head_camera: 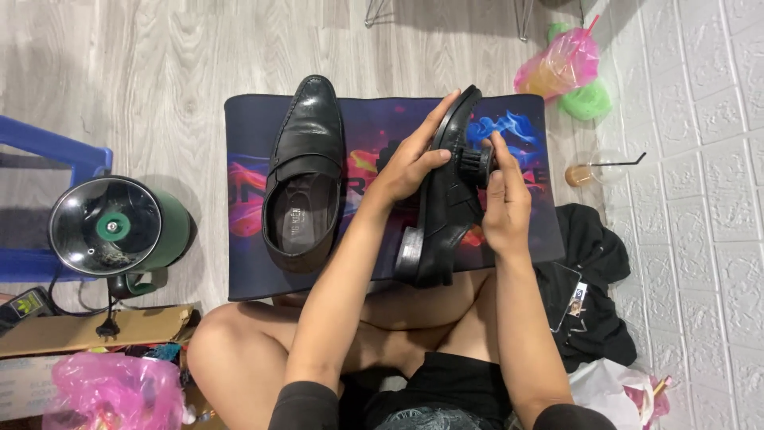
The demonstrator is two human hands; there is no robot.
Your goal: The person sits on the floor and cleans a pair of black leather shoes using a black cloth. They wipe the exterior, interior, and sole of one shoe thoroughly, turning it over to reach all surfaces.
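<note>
Left hand (410,163) grips a black leather shoe (446,199), tilted on its side over a colourful mat (374,119) on the floor. Right hand (505,199) pinches a small black brush (480,166) against the shoe's side. Its polished leather looks stiff and probably slippery; sole and heel seem the firmest places to hold. A matching shoe (306,171) lies on the mat just beside it.

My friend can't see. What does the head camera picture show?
A person sitting on the floor holds a black shoe on its side with the left hand, while the right hand presses a small black brush against it. Another black shoe lies on a colourful mat.
</note>
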